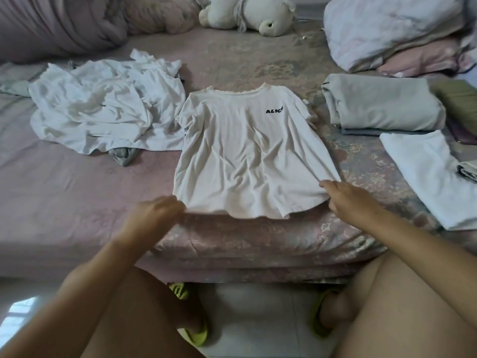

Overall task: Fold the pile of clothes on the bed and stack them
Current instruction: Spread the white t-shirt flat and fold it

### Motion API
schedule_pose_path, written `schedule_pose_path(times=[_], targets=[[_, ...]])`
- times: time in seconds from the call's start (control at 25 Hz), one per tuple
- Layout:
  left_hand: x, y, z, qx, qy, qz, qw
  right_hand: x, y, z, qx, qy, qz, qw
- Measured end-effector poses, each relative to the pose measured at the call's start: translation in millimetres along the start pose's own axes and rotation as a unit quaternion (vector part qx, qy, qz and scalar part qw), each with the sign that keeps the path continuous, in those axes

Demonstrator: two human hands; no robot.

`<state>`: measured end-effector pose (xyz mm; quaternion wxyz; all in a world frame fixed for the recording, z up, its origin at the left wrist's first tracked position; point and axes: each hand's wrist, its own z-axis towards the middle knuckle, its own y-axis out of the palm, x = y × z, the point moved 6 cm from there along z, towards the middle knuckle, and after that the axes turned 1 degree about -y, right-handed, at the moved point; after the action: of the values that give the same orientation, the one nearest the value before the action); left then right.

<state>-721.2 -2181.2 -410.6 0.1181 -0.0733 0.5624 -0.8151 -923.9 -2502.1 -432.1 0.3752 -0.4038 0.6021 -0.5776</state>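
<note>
A white T-shirt (247,156) with black lettering lies spread flat on the pink bed (77,192), collar away from me. My left hand (154,215), blurred, pinches its bottom left hem corner. My right hand (346,197) grips the bottom right hem corner. To the left lies a crumpled pile of white clothes (103,107) with a bit of grey cloth under it. At the right sit a folded grey garment (382,102) on a stack and a folded white garment (423,177) nearer me.
A white plush toy (247,14) lies at the back of the bed. Rumpled bedding (51,24) fills the back left, pillows (392,27) the back right. An olive folded cloth (459,99) is at the far right. Below the bed edge is a tiled floor (258,319).
</note>
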Motion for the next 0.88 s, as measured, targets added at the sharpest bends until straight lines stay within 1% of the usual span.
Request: schedule_pose_path(times=[0.04, 0.08, 0.12, 0.16, 0.2, 0.24, 0.28, 0.32, 0.36, 0.4, 0.44, 0.48, 0.52, 0.56, 0.6, 0.64, 0.68, 0.72, 0.76, 0.8, 0.84, 0.88], targets=[[-6, -13, 2, 0.022, 0.002, 0.03, 0.999, 3, -9, -2, 0.034, 0.051, 0.064, 0.996], [-11, -21, 2, 0.027, 0.012, 0.059, 0.998, 8, -13, -2, 0.059, 0.095, 0.141, 0.984], [-13, -20, 0, 0.005, 0.033, 0.071, 0.997, 11, -13, -4, 0.058, 0.121, 0.203, 0.97], [-14, -11, -3, -0.04, 0.039, 0.06, 0.997, 10, -11, -5, 0.031, 0.127, 0.244, 0.961], [-16, 3, -9, -0.085, 0.023, 0.022, 0.996, 5, -7, -7, -0.013, 0.119, 0.268, 0.956], [-21, 18, -14, -0.134, -0.031, -0.027, 0.99, 1, 1, -9, -0.049, 0.106, 0.275, 0.954], [-25, 33, -21, -0.191, -0.1, -0.08, 0.973, -1, 7, -12, -0.062, 0.098, 0.274, 0.955], [-27, 42, -28, -0.213, -0.152, -0.123, 0.958, 0, 7, -14, -0.049, 0.102, 0.277, 0.954], [-29, 47, -31, -0.194, -0.175, -0.154, 0.953, 3, 3, -16, -0.018, 0.119, 0.283, 0.952], [-30, 49, -34, -0.169, -0.184, -0.167, 0.954, 9, -3, -17, 0.03, 0.15, 0.298, 0.942], [-28, 47, -34, -0.142, -0.177, -0.175, 0.958, 18, -9, -18, 0.083, 0.181, 0.322, 0.926], [-27, 45, -35, -0.121, -0.179, -0.187, 0.958, 28, -14, -17, 0.129, 0.214, 0.357, 0.9], [-25, 41, -35, -0.103, -0.19, -0.21, 0.953, 39, -20, -17, 0.166, 0.245, 0.406, 0.865], [-23, 36, -35, -0.078, -0.209, -0.222, 0.949, 46, -21, -16, 0.181, 0.259, 0.469, 0.825], [-21, 29, -34, -0.054, -0.241, -0.221, 0.944, 49, -22, -14, 0.18, 0.26, 0.533, 0.785], [-22, 23, -33, -0.028, -0.284, -0.214, 0.934, 50, -21, -12, 0.166, 0.249, 0.57, 0.765], [-22, 17, -33, -0.003, -0.314, -0.209, 0.926, 48, -24, -10, 0.145, 0.228, 0.567, 0.778], [-24, 11, -32, 0.024, -0.324, -0.196, 0.925, 46, -28, -9, 0.124, 0.204, 0.527, 0.815], [-24, 3, -30, 0.055, -0.307, -0.171, 0.935, 45, -33, -9, 0.115, 0.184, 0.459, 0.862], [-21, -3, -26, 0.072, -0.257, -0.137, 0.954, 48, -40, -10, 0.129, 0.174, 0.37, 0.903], [-15, -3, -24, 0.068, -0.182, -0.107, 0.975, 55, -47, -12, 0.155, 0.17, 0.281, 0.932], [-8, 1, -26, 0.046, -0.104, -0.083, 0.99, 63, -49, -14, 0.172, 0.165, 0.209, 0.949]])
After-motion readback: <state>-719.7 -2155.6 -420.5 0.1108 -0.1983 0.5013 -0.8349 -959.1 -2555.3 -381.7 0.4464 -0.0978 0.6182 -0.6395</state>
